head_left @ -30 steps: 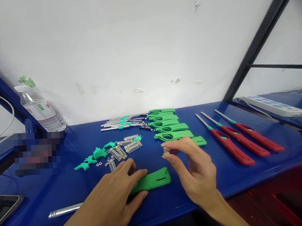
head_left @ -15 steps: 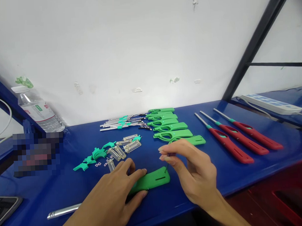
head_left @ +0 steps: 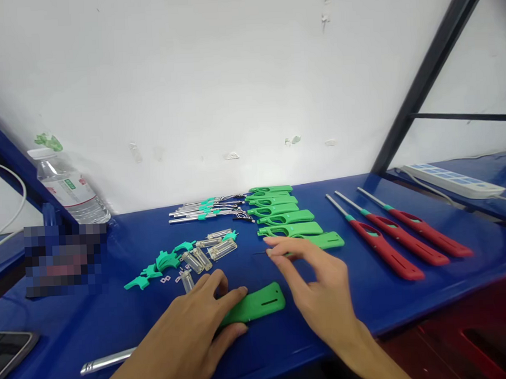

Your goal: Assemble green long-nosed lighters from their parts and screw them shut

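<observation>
Left hand [head_left: 187, 332]: flat, fingers spread, pressing a green lighter shell [head_left: 260, 302] onto the bench [head_left: 94, 308], slotted end toward the right hand [head_left: 320, 298]. Right hand: fingers extended, tips at a thin dark pin [head_left: 259, 253] just beyond; whether it is pinched cannot be told. Risk: a nudge could roll the pin among the clear tanks [head_left: 207, 252] ahead of the left hand.

Blue bench [head_left: 409, 300] holds green handles [head_left: 285, 217], red lighters [head_left: 390, 253], clear tanks [head_left: 205, 253], metal tubes [head_left: 195, 211] and a bottle [head_left: 68, 189]

Matt green plastic shell [head_left: 258, 305] — glossy bench [head_left: 408, 294]
</observation>
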The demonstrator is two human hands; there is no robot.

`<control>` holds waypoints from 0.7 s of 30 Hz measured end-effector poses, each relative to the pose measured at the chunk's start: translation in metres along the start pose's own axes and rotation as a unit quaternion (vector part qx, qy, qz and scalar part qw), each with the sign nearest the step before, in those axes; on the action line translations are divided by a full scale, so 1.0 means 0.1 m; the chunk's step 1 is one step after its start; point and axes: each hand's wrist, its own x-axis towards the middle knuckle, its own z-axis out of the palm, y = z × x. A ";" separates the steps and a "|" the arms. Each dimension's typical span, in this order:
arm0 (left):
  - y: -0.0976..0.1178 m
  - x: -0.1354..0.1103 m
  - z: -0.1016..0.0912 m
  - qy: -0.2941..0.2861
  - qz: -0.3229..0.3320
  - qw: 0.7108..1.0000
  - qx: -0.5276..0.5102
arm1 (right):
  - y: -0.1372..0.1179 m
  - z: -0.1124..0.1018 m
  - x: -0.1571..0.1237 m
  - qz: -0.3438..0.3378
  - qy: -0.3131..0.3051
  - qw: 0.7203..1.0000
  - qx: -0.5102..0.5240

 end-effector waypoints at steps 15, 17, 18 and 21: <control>0.09 0.02 -0.09 -0.024 -0.009 0.999 0.044 | 0.12 0.06 -0.05 0.106 -0.212 0.969 -0.068; 0.08 -0.02 -0.08 -0.018 -0.004 0.997 0.073 | 0.07 0.05 -0.04 0.107 -0.208 0.971 -0.058; 0.05 -0.05 -0.06 -0.001 0.004 0.996 0.090 | 0.04 0.04 -0.04 0.107 -0.207 0.971 -0.050; -0.06 -0.16 0.01 0.114 0.062 0.982 0.136 | -0.05 0.02 -0.04 0.098 -0.242 0.965 -0.026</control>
